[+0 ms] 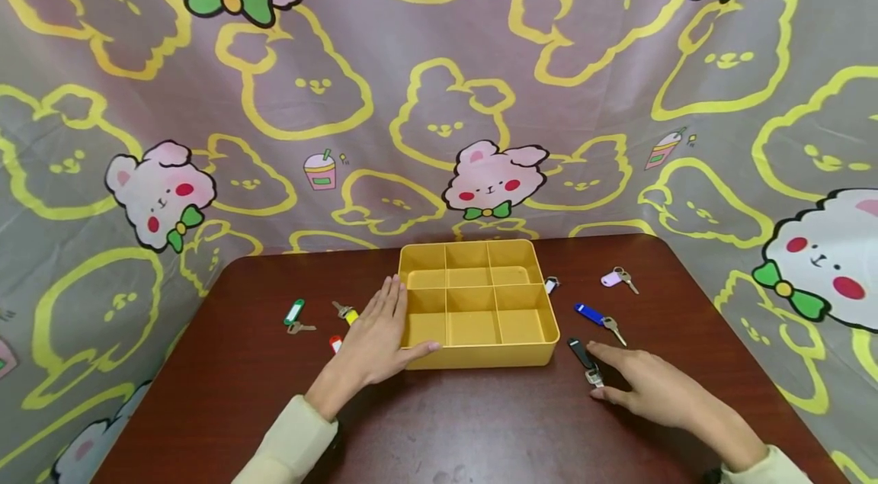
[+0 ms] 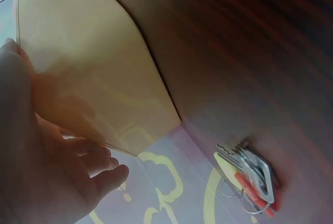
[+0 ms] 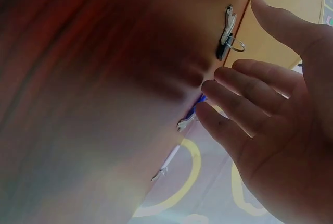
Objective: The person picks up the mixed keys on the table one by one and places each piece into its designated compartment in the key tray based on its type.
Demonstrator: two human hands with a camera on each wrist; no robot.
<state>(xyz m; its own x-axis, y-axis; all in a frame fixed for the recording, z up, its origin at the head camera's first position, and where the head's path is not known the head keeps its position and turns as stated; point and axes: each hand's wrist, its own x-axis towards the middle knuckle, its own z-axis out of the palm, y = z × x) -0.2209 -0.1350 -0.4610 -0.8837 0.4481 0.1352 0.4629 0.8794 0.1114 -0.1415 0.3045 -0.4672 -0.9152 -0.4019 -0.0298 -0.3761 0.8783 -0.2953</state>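
Note:
A yellow six-compartment box [image 1: 473,357] stands on the table. My left hand [image 1: 376,335] rests against its left side, fingers straight along the wall and thumb over the front corner; the left wrist view also shows this hand [image 2: 57,166] at the box wall [image 2: 99,62]. To the right of the box, my right hand [image 1: 658,391] hovers with fingers spread loosely beside a key with a black tag [image 1: 581,353]. In the right wrist view that hand [image 3: 270,104] has nothing in its grasp, and the black-tagged key [image 3: 227,31] lies just past the fingertips.
Beyond lie a blue-tagged key [image 1: 591,314], a lilac-tagged key [image 1: 613,278] and a white tag [image 1: 552,284] partly behind the box. On the left are a green-tagged key [image 1: 294,312], a yellow tag [image 1: 352,317] and a red tag [image 1: 335,344]. A patterned curtain [image 1: 384,110] surrounds the table.

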